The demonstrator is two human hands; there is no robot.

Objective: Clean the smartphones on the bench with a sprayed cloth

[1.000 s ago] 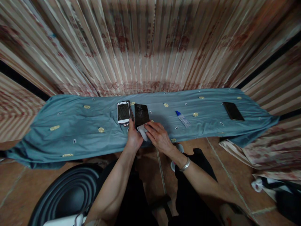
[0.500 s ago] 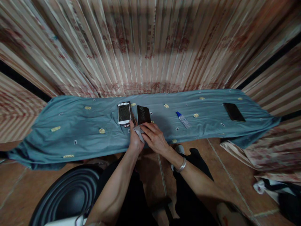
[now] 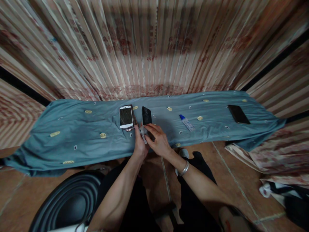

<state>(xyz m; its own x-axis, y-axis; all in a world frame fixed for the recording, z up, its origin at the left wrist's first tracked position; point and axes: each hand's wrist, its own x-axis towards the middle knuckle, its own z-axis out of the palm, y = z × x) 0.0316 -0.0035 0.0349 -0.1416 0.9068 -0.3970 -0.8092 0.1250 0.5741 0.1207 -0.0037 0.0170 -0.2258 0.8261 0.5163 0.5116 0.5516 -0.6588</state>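
Between my two hands, at the front edge of the cloth, is a dark phone point(image 3: 146, 115) turned partly on its edge. My left hand point(image 3: 140, 145) grips its lower left side, together with a thin greyish cloth point(image 3: 143, 131). The fingers of my right hand point(image 3: 158, 139) are curled round the phone's lower right side and touch the cloth. Just left of them a white phone point(image 3: 126, 117) lies face up on top of other dark phones. A clear bottle with a blue cap point(image 3: 187, 123) lies to the right.
A blue-green patterned cloth point(image 3: 91, 129) covers the long narrow table. Another dark phone point(image 3: 238, 114) lies toward its right end. Striped curtains point(image 3: 154, 48) hang behind. A round black stool point(image 3: 70, 203) stands at the lower left.
The dark phone has tilted, so its screen shows narrower than before. My right fingers have shifted round its side, and the greyish cloth is more bunched.
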